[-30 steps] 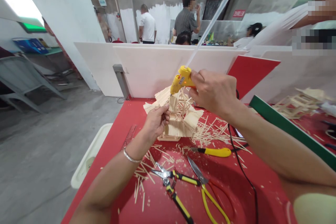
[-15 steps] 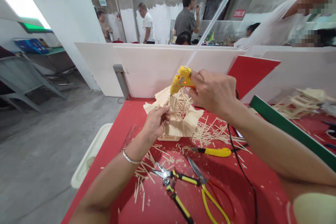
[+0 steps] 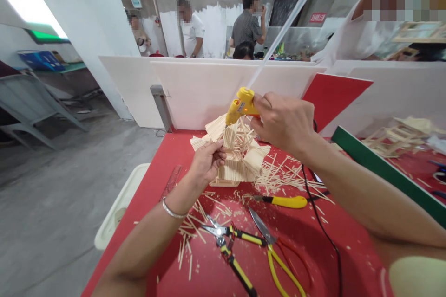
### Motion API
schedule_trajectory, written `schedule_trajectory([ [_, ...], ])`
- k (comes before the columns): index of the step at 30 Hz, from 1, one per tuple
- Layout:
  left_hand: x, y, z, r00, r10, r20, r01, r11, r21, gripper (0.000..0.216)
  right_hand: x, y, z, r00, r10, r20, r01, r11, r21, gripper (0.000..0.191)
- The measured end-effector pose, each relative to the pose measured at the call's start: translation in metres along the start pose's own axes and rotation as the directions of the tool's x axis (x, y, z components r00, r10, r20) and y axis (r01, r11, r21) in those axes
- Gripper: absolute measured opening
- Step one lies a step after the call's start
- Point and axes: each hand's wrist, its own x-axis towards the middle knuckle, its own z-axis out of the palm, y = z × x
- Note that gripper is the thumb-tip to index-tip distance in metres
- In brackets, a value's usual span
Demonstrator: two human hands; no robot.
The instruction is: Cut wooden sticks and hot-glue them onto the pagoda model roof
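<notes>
My right hand [image 3: 284, 118] is closed round a yellow hot glue gun [image 3: 241, 106], its nozzle pointing down at the top of a model building [image 3: 237, 170] made of thin wooden sticks. A long clear glue stick [image 3: 289, 23] sticks up out of the gun's back. My left hand [image 3: 208, 162], with a bangle at the wrist, is at the model's left side, thumb and fingers pinched together near the nozzle. Whatever lies between those fingertips is too small to make out. Slatted panels form the model's roofs.
Loose sticks [image 3: 289, 176] litter the red table [image 3: 149, 195]. Nearer me lie yellow-black snips [image 3: 228, 236], yellow-and-red-handled scissors [image 3: 270, 236] and a yellow-handled tool [image 3: 287, 202]. A black cord [image 3: 322, 227] hangs by my right forearm. White boards [image 3: 209, 88] stand behind; people are beyond them.
My hands and the glue gun stay almost exactly in place. Behind the boards, a person in white has turned, and the person at the right has shifted an arm.
</notes>
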Motion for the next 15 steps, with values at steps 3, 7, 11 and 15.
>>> schedule_trajectory([
  [3, 0.0007, 0.0005, -0.0002, 1.000, -0.013, 0.006, 0.013, 1.000, -0.014, 0.013, -0.0002, 0.0004, 0.0014, 1.000, -0.002, -0.003, 0.002, 1.000, 0.001, 0.043],
  [7, 0.0016, 0.0003, -0.0006, 1.000, -0.024, 0.010, 0.024, 0.999, -0.022, 0.011, 0.0001, 0.0009, 0.0028, 1.000, -0.007, -0.005, 0.007, 1.000, -0.004, 0.043],
  [11, 0.0014, 0.0001, -0.0001, 0.999, -0.032, 0.011, 0.032, 0.999, -0.020, 0.011, 0.0004, 0.0008, 0.0029, 1.000, -0.001, -0.012, 0.001, 1.000, -0.004, 0.043],
  [15, 0.0014, 0.0001, 0.0006, 1.000, -0.029, 0.010, 0.029, 0.999, -0.022, 0.013, 0.0001, 0.0006, 0.0032, 1.000, -0.006, -0.012, 0.006, 1.000, -0.004, 0.043],
])
